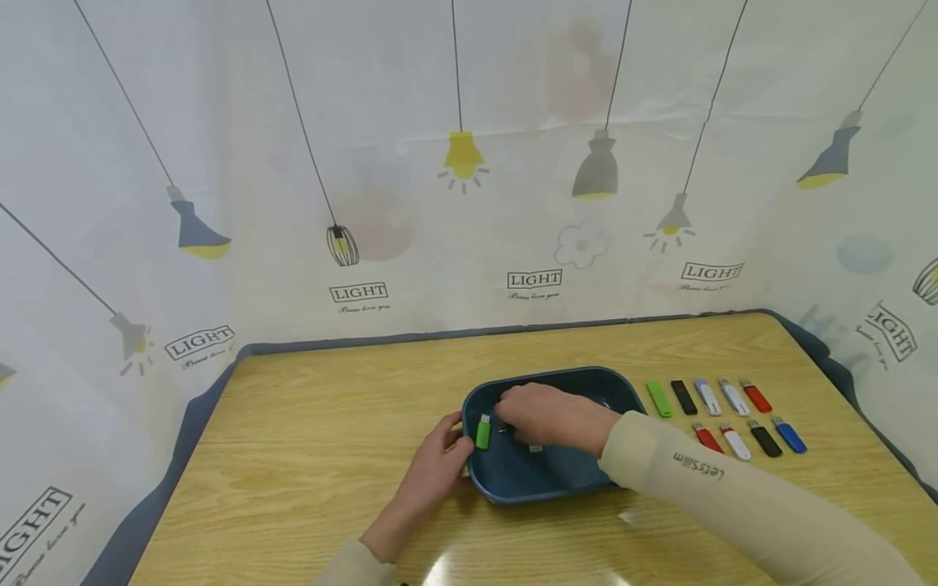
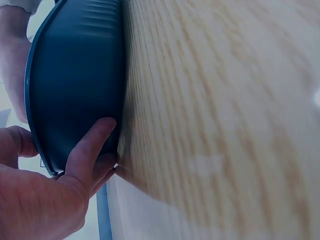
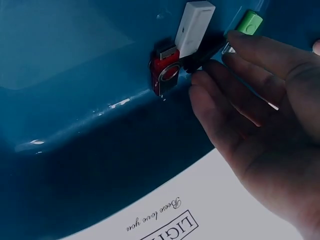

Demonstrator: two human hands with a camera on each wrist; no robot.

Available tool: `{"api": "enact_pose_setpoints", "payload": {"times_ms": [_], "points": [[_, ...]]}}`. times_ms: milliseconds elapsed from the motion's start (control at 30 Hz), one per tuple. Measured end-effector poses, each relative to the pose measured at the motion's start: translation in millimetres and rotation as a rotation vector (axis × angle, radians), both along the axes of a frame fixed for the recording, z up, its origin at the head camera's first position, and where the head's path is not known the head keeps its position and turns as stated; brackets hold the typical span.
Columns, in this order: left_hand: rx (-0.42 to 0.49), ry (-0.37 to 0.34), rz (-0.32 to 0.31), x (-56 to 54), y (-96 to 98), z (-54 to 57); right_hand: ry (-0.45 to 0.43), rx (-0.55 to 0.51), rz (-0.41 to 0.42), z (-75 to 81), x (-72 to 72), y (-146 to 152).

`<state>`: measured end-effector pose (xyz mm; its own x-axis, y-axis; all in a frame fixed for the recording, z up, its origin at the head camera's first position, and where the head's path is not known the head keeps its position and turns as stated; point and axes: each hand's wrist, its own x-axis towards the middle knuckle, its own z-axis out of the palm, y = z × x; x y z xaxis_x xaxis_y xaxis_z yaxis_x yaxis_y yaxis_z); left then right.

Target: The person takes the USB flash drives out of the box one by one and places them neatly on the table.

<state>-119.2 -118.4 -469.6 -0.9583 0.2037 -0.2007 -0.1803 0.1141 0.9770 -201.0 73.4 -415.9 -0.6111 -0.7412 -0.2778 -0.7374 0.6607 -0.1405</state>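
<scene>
My left hand (image 1: 434,464) holds the left end of a dark blue tray (image 1: 506,495), thumb at the rim and fingers along its outer wall. Inside the tray, my right hand (image 1: 542,413) reaches down with bent fingers. In the right wrist view its fingertips come right up to a black USB stick (image 3: 200,59); I cannot tell whether they pinch it. Close by in the tray lie a white USB stick (image 3: 195,27), a red and black USB stick (image 3: 166,72) with a ring-shaped part, and a green USB stick (image 1: 483,434) near the left wall.
To the tray's right, several USB sticks lie in two rows on the wooden table (image 1: 330,407). The back row starts with a green stick (image 1: 659,400); the front row ends with a blue stick (image 1: 791,436). A printed cloth (image 1: 410,179) hangs behind the table.
</scene>
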Motion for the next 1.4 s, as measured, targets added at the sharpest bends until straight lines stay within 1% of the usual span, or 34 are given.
{"api": "enact_pose_setpoints", "payload": {"times_ms": [167,533,867,1133,1400], "points": [[0.003,-0.001,-0.002,0.3,-0.1,1.0,0.041,-0.015,0.023,-2.0,-0.2,-1.6],[-0.002,-0.009,0.003,1.0,-0.4,2.5,0.09,-0.012,0.037,-9.4,-2.9,-5.5],[0.004,-0.019,0.013,0.6,-0.1,1.5,0.068,-0.02,0.03,-14.1,-6.6,-6.8],[-0.003,-0.011,0.016,0.8,0.0,1.3,0.093,-0.043,0.054,-17.6,-8.0,-5.9],[-0.011,-0.002,0.016,1.2,-0.3,1.7,0.121,-0.028,0.078,-17.1,-8.1,-6.7]]}}
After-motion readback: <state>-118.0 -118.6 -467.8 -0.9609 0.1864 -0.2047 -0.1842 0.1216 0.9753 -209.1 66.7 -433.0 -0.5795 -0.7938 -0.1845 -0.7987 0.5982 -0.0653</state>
